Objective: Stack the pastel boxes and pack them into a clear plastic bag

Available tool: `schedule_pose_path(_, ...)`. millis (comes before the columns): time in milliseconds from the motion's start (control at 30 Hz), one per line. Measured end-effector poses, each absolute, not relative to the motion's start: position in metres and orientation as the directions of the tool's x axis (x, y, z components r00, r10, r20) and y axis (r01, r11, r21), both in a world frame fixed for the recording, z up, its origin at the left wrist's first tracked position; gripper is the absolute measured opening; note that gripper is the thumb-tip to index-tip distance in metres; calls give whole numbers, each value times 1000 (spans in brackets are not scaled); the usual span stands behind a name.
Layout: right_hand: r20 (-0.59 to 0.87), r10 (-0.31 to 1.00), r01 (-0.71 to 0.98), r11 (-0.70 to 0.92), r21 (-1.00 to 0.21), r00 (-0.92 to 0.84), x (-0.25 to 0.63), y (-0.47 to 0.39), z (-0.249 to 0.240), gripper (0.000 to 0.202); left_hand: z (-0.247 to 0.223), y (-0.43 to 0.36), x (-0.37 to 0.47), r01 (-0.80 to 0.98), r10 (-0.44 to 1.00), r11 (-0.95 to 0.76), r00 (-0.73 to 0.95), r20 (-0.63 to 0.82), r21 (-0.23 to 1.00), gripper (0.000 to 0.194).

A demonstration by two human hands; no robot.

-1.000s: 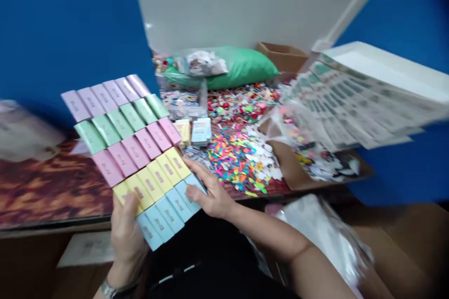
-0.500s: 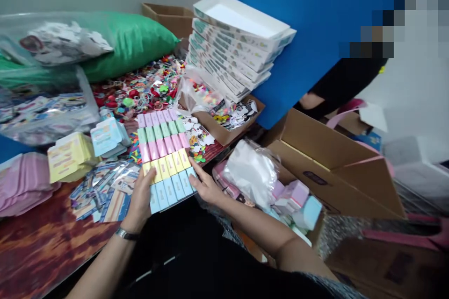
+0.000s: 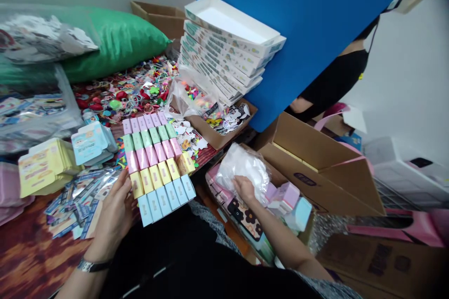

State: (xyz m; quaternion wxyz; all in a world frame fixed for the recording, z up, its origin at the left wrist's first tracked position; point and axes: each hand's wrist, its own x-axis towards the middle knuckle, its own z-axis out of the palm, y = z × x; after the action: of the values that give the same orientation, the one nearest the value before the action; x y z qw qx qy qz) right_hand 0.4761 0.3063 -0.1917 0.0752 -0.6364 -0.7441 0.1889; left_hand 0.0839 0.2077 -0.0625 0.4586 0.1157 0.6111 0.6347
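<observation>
Rows of small boxes (image 3: pixel 157 154) in purple, green, pink, yellow and blue stand packed side by side near the table's front edge. One yellow box at the right end of its row is tilted out of line. My left hand (image 3: pixel 117 208) grips the left side of this block of boxes, its fingers partly hidden beneath. Over to the right, my right hand (image 3: pixel 244 188) is on a bundle of clear plastic bags (image 3: pixel 242 163); its fingertips are pressed together at the plastic. Below that hand lies a phone in a flower-patterned case (image 3: pixel 247 217).
White trays (image 3: pixel 228 23) are stacked behind a carton of cutouts (image 3: pixel 210 133). Yellow cards (image 3: pixel 49 168), blue cards (image 3: pixel 93 142) and a green sack (image 3: pixel 119 39) lie left. An open carton (image 3: pixel 315 163) stands right. A person's dark-clothed arm (image 3: pixel 329 79) shows behind the blue panel.
My right hand has left the boxes and moved right onto the plastic bags. The yellow end box has tipped outward. My left hand still supports the block, and the view has shifted right.
</observation>
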Motion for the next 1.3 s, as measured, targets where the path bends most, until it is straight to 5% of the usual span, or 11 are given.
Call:
schedule_pose_path(367,-116,975,883,120,-454,-192,501,350,-173,34,-52,203,72,-412,689,63,-641,-338,909,38)
schedule_pose_path(600,-8,1000,924,-15,-383,13,476,452,-174,77,-47,200,70,-360,702,54,-650,-292,931,44)
schedule_pose_path(867,75,994,937,104,-334,-83,466,458,-152,26,-41,198,63,-312,673,63,-688,-271,948,48)
schedule_pose_path(1133,283,925,877,343,-335,-254,484,403,-19,28,-13,208,66,-118,780,-15,-623,-62,993,35)
schedule_pose_path(1300,623,609,678,716,-166,-491,442,357,109,18,19,229,89,53,881,-152,-446,159,987,38)
